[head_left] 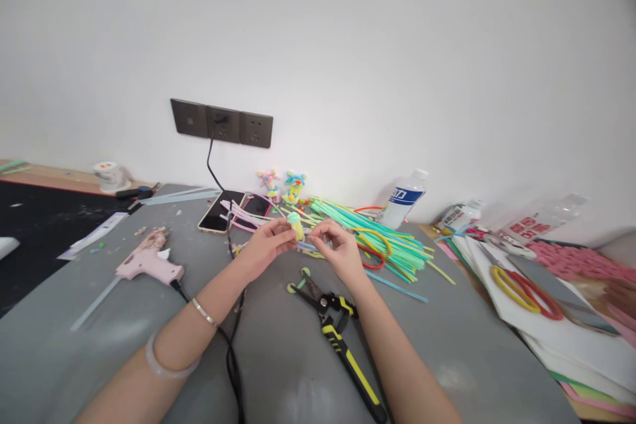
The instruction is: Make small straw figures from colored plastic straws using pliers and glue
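Observation:
My left hand (275, 240) is closed around a small pipe-cleaner piece (296, 226), yellow below with a mint-green top. Just to its right, my right hand (335, 246) has thumb and fingertips pinched together; whatever lies between them is too small to make out. Below the hands, wire cutters (342, 338) with black and yellow handles lie on the grey table (278, 371). Small green rings (291, 287) sit by the cutter jaws. Behind my right hand spreads a pile of green and teal pipe cleaners (382, 242).
A pink glue gun (149, 262) lies at left, its black cable (231, 351) crossing the table. Two pipe-cleaner figures (281, 187) stand by the wall near a phone (221, 212). A bottle (405, 200) leans at the back; scissors (521, 290) rest on papers at right.

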### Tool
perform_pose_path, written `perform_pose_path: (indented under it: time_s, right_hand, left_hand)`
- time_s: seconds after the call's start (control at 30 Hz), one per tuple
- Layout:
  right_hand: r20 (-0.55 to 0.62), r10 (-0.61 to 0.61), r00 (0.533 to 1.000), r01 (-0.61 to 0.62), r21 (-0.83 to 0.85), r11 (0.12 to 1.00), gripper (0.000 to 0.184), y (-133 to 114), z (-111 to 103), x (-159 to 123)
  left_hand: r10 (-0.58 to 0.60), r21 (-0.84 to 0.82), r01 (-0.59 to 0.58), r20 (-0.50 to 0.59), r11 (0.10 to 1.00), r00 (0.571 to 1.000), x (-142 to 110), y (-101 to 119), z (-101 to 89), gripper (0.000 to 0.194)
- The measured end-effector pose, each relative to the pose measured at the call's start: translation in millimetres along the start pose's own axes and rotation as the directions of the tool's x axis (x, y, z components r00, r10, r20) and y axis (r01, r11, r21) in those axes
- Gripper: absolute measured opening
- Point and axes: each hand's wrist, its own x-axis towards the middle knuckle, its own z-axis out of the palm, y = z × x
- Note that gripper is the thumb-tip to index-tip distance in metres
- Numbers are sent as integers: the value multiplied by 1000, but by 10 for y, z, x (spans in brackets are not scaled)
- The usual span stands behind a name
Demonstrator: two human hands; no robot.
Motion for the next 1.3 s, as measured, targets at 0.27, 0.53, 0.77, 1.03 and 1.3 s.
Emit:
perform_pose_path:
  time_s: [0.27, 0.53, 0.77, 1.03, 1.3]
  right_hand:
    - [3, -19, 1000, 19, 24, 1000, 14, -4, 14, -17]
    - [12, -16, 1000, 16, 4, 1000, 14, -14, 22, -13]
    - [36, 5, 999, -6, 16, 1000, 15, 17, 31, -18]
    - [57, 96, 994, -104, 145, 984, 24, 66, 0, -26]
    - [25, 136, 990, -138, 213, 967, 35, 24, 52, -26]
  left_hand:
    - [18, 28, -19, 20, 999, 1000, -21, -5, 27, 23]
    - [21, 47, -23, 41, 999, 999, -40, 13, 58, 25]
    - [33, 75, -37, 59, 996, 998, -37, 12, 49, 24]
    - [28, 61, -31, 42, 998, 999, -21, -7, 44, 26]
    - [13, 121, -20, 62, 992, 998, -28, 7, 38, 24]
